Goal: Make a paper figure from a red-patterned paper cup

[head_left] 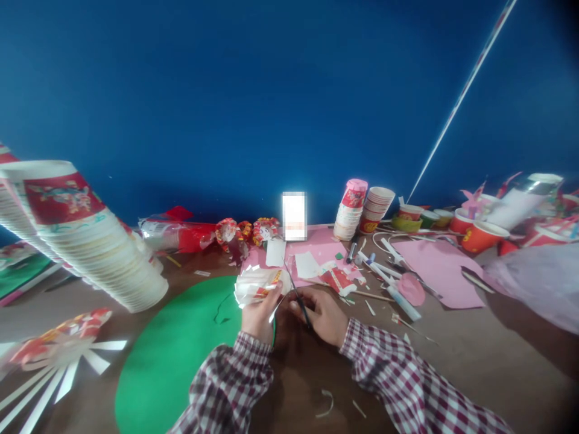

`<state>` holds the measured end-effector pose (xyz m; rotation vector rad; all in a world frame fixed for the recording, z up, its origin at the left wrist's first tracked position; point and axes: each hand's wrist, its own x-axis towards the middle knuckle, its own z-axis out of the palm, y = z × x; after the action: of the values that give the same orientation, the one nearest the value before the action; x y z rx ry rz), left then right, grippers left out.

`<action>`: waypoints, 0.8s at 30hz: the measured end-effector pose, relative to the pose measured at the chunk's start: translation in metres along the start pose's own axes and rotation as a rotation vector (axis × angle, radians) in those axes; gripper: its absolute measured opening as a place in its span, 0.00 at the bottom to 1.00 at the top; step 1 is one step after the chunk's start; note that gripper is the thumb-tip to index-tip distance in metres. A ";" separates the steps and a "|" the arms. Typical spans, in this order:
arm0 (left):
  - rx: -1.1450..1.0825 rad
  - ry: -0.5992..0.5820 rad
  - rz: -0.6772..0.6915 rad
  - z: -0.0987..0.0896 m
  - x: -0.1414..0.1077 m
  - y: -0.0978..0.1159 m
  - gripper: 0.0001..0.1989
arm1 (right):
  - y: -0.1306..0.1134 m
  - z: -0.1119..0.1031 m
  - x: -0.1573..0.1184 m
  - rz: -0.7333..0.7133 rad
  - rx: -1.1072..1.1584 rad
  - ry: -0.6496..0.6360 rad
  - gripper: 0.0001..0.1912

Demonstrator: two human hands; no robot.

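Observation:
My left hand (pixel 261 313) is closed around a paper cup (pixel 254 284) whose white wall is slit into strips; some red and yellow print shows on it. In my right hand (pixel 323 312) is a pair of scissors (pixel 292 280), with the blades pointing up and away from me, beside the cup. I cannot tell whether the blades touch the cup. Both hands are just above the table, at the right edge of a round green sheet (pixel 172 355). Beyond them lie pink paper (pixel 316 241) and cut scraps (pixel 337 278).
A tall leaning stack of paper cups (pixel 108 247) stands at the left, near a cup cut into strips (pixel 58 355). Two more cup stacks (pixel 350 211) stand at the back. Markers (pixel 351 252), a glue bottle (pixel 404 303) and orange bowls (pixel 484 236) are on the right. A blue wall (pixel 226 108) rises behind.

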<state>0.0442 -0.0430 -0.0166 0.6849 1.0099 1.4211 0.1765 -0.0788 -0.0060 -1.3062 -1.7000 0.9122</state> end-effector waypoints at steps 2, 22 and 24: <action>0.002 -0.005 -0.022 0.000 0.000 0.000 0.16 | 0.001 0.000 0.000 -0.001 -0.012 0.010 0.12; -0.214 -0.021 0.039 0.005 0.001 0.016 0.19 | 0.004 0.003 0.002 0.029 0.125 -0.005 0.10; -0.242 -0.044 0.033 0.004 0.003 0.016 0.20 | 0.001 0.001 0.000 0.005 0.025 0.006 0.09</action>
<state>0.0399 -0.0384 -0.0014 0.5537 0.7796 1.5207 0.1756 -0.0787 -0.0073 -1.2955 -1.6766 0.9291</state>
